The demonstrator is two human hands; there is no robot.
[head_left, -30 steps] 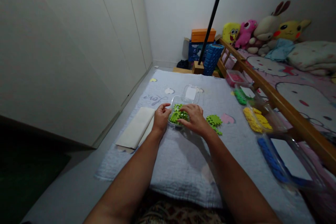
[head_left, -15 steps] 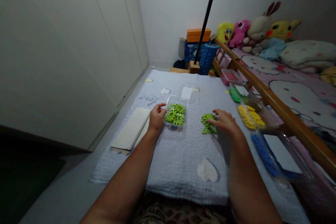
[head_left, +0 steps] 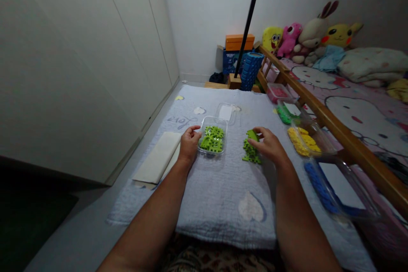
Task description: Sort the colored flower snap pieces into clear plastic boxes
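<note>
A clear plastic box holding light green foam puzzle pieces sits on a pale blue blanket. My left hand grips the box's left edge, fingers curled on the rim. My right hand is pinched on a green foam piece lifted off a small pile of green pieces lying loose on the blanket to the right of the box. The box's clear lid lies just behind it.
Along the right stand clear boxes of yellow, blue, dark green and pink pieces beside a wooden bed rail. A folded white sheet lies at the left. Wardrobe doors line the left side. Plush toys sit on the bed.
My right hand left the box, moved right to the loose green pile and has closed on one piece, lifting it. My left hand has stayed on the box.
</note>
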